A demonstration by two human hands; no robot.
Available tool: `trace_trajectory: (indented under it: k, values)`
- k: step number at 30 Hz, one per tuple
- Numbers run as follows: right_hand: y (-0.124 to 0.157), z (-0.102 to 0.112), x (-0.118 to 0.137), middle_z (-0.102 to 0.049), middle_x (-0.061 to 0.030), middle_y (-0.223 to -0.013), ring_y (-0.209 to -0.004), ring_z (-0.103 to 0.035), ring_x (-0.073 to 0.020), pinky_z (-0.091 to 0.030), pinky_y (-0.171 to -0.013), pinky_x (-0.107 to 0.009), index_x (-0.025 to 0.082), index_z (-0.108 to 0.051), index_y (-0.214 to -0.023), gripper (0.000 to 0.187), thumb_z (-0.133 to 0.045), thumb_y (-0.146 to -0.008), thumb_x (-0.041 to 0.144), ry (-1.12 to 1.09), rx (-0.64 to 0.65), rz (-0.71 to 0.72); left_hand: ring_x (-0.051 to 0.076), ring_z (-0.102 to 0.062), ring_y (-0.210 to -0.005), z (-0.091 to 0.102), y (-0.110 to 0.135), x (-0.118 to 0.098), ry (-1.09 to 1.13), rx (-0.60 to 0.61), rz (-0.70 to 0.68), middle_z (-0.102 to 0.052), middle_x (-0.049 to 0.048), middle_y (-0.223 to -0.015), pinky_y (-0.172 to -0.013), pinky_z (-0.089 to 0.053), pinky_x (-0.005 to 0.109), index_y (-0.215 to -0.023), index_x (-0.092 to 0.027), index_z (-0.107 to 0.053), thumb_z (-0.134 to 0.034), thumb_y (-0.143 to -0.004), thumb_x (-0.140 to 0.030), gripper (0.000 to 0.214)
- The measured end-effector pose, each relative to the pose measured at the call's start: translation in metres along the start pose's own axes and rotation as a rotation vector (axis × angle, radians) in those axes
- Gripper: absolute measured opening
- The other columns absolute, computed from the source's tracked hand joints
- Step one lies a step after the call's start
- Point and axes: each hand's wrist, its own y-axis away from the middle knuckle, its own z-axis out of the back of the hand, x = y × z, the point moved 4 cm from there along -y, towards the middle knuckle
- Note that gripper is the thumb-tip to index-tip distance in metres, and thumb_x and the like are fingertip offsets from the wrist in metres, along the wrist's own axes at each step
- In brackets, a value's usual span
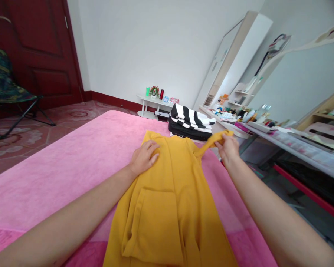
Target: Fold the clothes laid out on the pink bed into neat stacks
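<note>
A yellow garment [167, 170] with a large front pocket lies lengthwise on the pink bedspread, running toward me. My left hand [144, 156] rests on its upper left edge, fingers loosely spread and lying on the cloth. Out to the right, my right hand [227, 147] pinches the end of a narrow yellow strip of the same garment, seemingly a sleeve, and holds it raised off the bed. That strip [208, 144] stretches from the garment's upper right side up to my fingers. The garment's bottom end runs out of view.
Folded black and black-and-white striped clothes [190, 120] are stacked just beyond the garment. The pink bed [86, 159] spreads left. A cluttered dressing table [295, 139] stands close on the right, a small white table [153, 99] by the wall, a camouflage folding chair [8, 81] at left.
</note>
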Motion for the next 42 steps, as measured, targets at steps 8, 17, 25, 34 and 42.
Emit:
trace_trajectory:
  k: [8,17,25,34,42]
  values:
    - [0.164,-0.032,0.058,-0.049,-0.0058,-0.136,-0.124,-0.046,-0.0223,-0.044,-0.092,-0.035,0.025,-0.066,-0.103,0.028,-0.061,-0.079,0.037,0.483,1.048,0.412,0.024,-0.046,-0.119,0.009,0.009,-0.039,-0.055,0.065,-0.488,-0.05,0.0096,-0.131,-0.098,-0.039,0.041,-0.119,-0.022,-0.054,-0.045,-0.089,-0.022,0.031]
    - [0.179,0.102,-0.027,-0.066,-0.0043,-0.084,-0.073,-0.061,-0.0198,-0.047,-0.07,-0.031,0.019,-0.062,-0.105,0.036,-0.062,-0.074,0.038,1.034,0.879,0.076,0.029,-0.048,-0.114,-0.01,0.002,-0.006,-0.179,0.123,0.087,-0.053,0.0121,-0.122,-0.098,-0.038,0.043,-0.126,-0.017,-0.05,-0.054,-0.08,-0.04,0.052]
    - [0.221,0.103,-0.022,-0.068,-0.0054,-0.09,-0.085,-0.063,-0.0227,-0.05,-0.077,-0.035,0.021,-0.058,-0.115,0.042,-0.061,-0.074,0.033,0.46,0.957,-0.246,0.02,-0.06,-0.098,-0.004,-0.019,0.017,-0.205,0.274,0.141,-0.061,0.0009,-0.113,-0.077,-0.048,0.028,-0.119,-0.032,-0.058,-0.047,-0.075,-0.012,0.049]
    - [0.225,0.078,0.01,-0.067,-0.0072,-0.097,-0.086,-0.061,-0.0223,-0.048,-0.085,-0.036,0.024,-0.054,-0.125,0.052,-0.06,-0.077,0.044,0.339,0.918,-0.279,0.021,-0.059,-0.095,0.06,-0.088,-0.005,-0.286,0.174,0.027,-0.061,-0.0007,-0.108,-0.077,-0.043,0.028,-0.107,-0.03,-0.066,-0.048,-0.077,-0.015,0.038]
    - [0.232,0.068,-0.013,-0.064,-0.0007,-0.074,-0.073,-0.061,-0.0248,-0.051,-0.064,-0.035,0.042,-0.061,-0.116,0.051,-0.066,-0.065,0.048,0.378,0.887,-0.197,0.023,-0.058,-0.095,0.105,-0.086,-0.004,-0.448,0.216,0.034,-0.054,-0.0008,-0.118,-0.079,-0.04,0.03,-0.109,-0.028,-0.064,-0.049,-0.08,-0.024,0.033]
